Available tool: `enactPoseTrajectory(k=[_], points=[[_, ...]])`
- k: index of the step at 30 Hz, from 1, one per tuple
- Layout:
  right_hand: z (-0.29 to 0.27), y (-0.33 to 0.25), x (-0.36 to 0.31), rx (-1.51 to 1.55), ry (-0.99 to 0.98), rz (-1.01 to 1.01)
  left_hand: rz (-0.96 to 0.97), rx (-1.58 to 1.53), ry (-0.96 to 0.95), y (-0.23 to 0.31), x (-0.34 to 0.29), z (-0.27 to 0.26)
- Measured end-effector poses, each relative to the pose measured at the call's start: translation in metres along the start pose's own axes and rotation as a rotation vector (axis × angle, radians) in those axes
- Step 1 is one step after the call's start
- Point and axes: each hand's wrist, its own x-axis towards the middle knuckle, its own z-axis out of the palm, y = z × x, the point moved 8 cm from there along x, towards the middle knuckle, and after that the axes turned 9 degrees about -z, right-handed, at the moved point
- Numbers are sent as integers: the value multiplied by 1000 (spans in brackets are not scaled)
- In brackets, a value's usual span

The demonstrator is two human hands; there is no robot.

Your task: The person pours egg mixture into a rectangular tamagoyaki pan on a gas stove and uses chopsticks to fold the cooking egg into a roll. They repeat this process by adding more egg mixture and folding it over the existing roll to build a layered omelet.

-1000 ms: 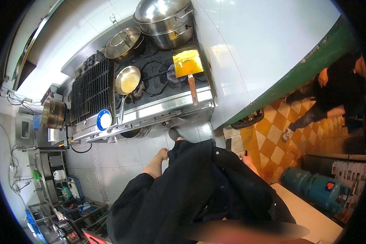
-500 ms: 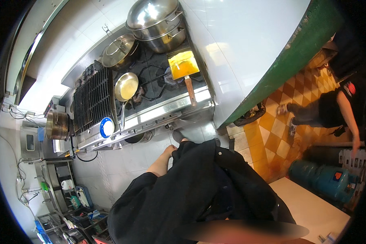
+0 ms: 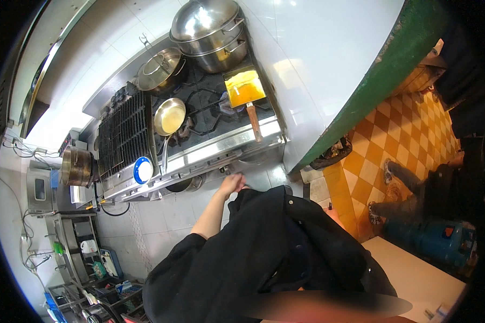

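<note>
A single wide fisheye, the left of a side-by-side pair worn on the head, looks steeply down and forward from head height. The wearer's black clothing [image 3: 226, 253] fills the lower middle, very near the lens; the left hand [image 3: 231, 184] lies beyond it, and past that the stove [image 3: 215, 149], seen from above. Edges bend toward a dark round rim, the view reaching shelves [image 3: 70, 242] at left and checkered floor [image 3: 382, 134] at right
</note>
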Motion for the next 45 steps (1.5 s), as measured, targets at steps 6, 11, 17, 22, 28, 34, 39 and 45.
enactPoseTrajectory(k=[6, 11, 17, 22, 28, 34, 39, 45], points=[[29, 58, 39, -115, -169, 20, 148, -345, -160, 173, -48, 67], [24, 88, 77, -247, -145, -101, 185, -480, -216, 223, -16, 97], [-4, -76, -16, -398, -46, -343, 139, -457, -187, 197, -3, 79], [-25, -308, -139, -270, -42, -760, 146, -365, -173, 208, -19, 79], [-5, -497, -229, 274, 183, -1735, 138, -332, -209, 195, -27, 66], [70, -582, -102, 648, 246, -1399, 90, -324, -346, 192, -15, 67], [127, -602, -15, 256, 388, -1335, 189, -351, -337, 208, -4, 73], [166, -611, 4, 113, 378, -1431, 279, -316, -323, 212, 5, 70]])
